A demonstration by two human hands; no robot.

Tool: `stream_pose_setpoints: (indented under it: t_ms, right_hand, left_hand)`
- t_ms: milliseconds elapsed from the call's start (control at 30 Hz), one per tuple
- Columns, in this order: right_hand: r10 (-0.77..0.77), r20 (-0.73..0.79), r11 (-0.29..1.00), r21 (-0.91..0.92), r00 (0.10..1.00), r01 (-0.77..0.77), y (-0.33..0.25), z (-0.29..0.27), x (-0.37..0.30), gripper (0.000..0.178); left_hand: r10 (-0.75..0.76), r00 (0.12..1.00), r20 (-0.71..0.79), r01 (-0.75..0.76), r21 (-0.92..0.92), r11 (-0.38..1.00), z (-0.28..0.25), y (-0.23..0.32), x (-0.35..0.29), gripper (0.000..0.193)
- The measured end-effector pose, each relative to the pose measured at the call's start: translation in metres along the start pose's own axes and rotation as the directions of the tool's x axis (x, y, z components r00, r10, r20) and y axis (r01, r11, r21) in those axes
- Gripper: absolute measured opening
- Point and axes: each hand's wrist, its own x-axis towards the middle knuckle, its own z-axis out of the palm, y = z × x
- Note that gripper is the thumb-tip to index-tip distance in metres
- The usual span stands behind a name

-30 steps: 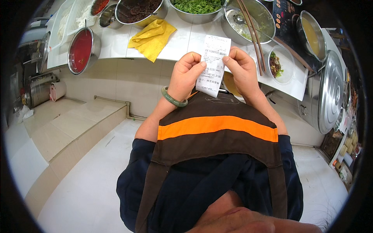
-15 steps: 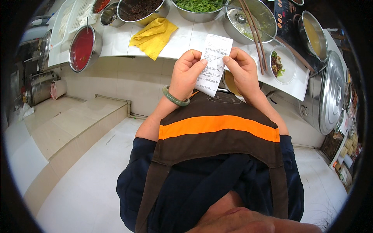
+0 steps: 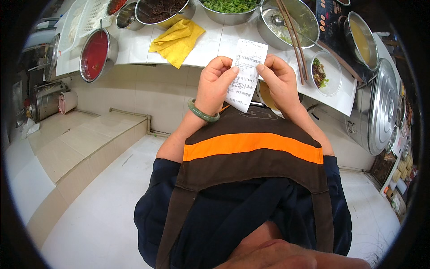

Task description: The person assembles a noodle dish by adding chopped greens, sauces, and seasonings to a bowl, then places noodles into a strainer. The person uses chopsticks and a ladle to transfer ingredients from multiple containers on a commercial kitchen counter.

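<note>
Between my two hands a white printed receipt (image 3: pixel 245 74) is held upright over the front edge of the counter. My left hand (image 3: pixel 217 83), with a green bangle (image 3: pixel 202 111) on its wrist, pinches the paper's left edge between thumb and fingers. The right edge is pinched the same way by my right hand (image 3: pixel 281 83). Just beyond my left hand lies a crumpled yellow cloth (image 3: pixel 178 42). To the right of my right hand stands a clear round bowl (image 3: pixel 331 80) with chopped greens and a dark topping in it.
Steel bowls of red sauce (image 3: pixel 96 56), dark food (image 3: pixel 161 11) and chopped greens (image 3: pixel 230 6) line the white counter (image 3: pixel 134 49). Long chopsticks (image 3: pixel 293 42) rest across another steel bowl (image 3: pixel 309 38). At the right are a bowl of yellowish liquid (image 3: pixel 362 40) and a large lidded pot (image 3: pixel 383 107).
</note>
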Motion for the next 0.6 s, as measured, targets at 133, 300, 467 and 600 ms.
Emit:
stream_pose_setpoints:
  t_ms: [133, 300, 467, 600]
  right_hand:
    - [0.02, -0.008, 0.999, 0.034, 1.0, -0.019, -0.001, 0.0005, -0.0024, 0.011]
    - [0.043, -0.011, 0.997, 0.061, 0.999, -0.043, -0.002, 0.0018, -0.004, 0.01]
    - [0.043, -0.018, 0.996, 0.075, 0.999, -0.041, -0.0013, 0.0028, -0.0055, 0.009]
    - [0.043, -0.014, 0.996, 0.074, 0.999, -0.042, -0.0009, 0.0026, -0.0062, 0.009]
  left_hand:
    - [0.004, 1.0, 0.004, -0.004, -0.015, 1.0, 0.001, 0.0, -0.0015, 0.005]
    - [0.012, 1.0, 0.008, -0.012, -0.016, 1.0, 0.0003, -0.0008, -0.0034, 0.005]
    - [0.013, 1.0, 0.001, -0.013, 0.005, 1.0, -0.0018, -0.0029, -0.0045, 0.004]
    - [0.022, 1.0, -0.005, -0.022, 0.023, 1.0, -0.0026, -0.0047, -0.0054, 0.004]
